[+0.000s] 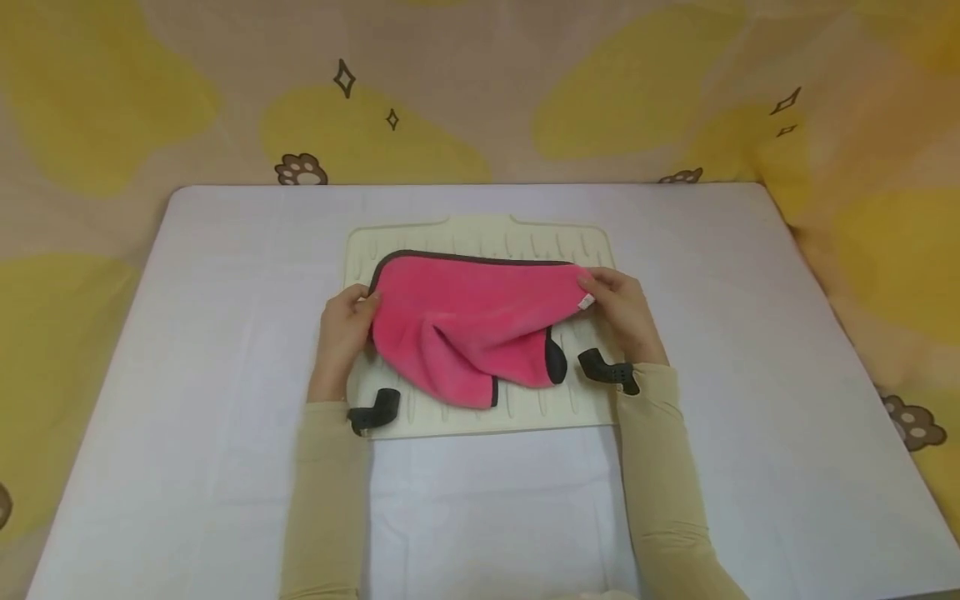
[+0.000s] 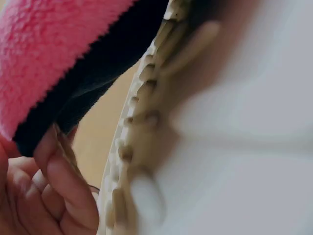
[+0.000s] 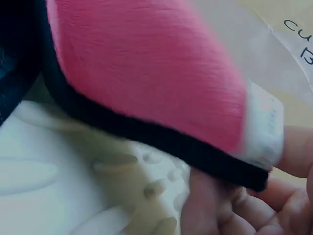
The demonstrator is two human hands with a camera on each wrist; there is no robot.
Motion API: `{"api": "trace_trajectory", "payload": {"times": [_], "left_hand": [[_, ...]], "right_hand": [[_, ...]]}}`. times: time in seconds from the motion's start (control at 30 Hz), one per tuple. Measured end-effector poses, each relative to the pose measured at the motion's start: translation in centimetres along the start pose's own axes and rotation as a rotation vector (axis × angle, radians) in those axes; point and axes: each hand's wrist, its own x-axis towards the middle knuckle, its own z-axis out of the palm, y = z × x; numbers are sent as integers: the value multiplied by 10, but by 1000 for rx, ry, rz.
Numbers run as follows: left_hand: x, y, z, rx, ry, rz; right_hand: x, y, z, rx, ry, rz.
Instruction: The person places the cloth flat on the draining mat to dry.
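A pink plush cloth [image 1: 465, 292] with dark edging hangs between both hands, folded and creased, its dark underside showing at the lower right. My left hand [image 1: 345, 333] pinches its left edge, thumb on the pink side. On the right, my right hand [image 1: 624, 312] pinches the corner by a small white tag [image 1: 586, 302]. In the left wrist view the fingers [image 2: 68, 181] curl behind the dark edging. The tag [image 3: 264, 125] lies close by the right thumb in the right wrist view. Under the cloth is a cream ridged mat [image 1: 525, 412], partly covered.
The mat lies on a white-covered table [image 1: 750, 467]. Behind and beside the table hangs a patterned yellow and beige curtain [image 1: 480, 67]. Black wrist mounts [image 1: 386, 407] extend from both cuffs over the mat.
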Motion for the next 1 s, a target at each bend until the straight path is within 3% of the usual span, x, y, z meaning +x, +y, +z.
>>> {"api": "trace_trajectory", "payload": {"times": [0.1, 0.27, 0.67, 0.8, 1.0], "left_hand": [[1, 1, -1, -60, 44, 5], [4, 3, -1, -76, 51, 9], [25, 22, -1, 37, 70, 21], [36, 22, 3, 32, 54, -42], [40, 17, 6, -56, -75, -165]], "right_hand": [[2, -3, 0, 33, 64, 12], [15, -14, 0, 78, 58, 14], [50, -48, -2, -139, 140, -70], [62, -46, 1, -162, 177, -59], [70, -27, 1, -315, 121, 14]]}}
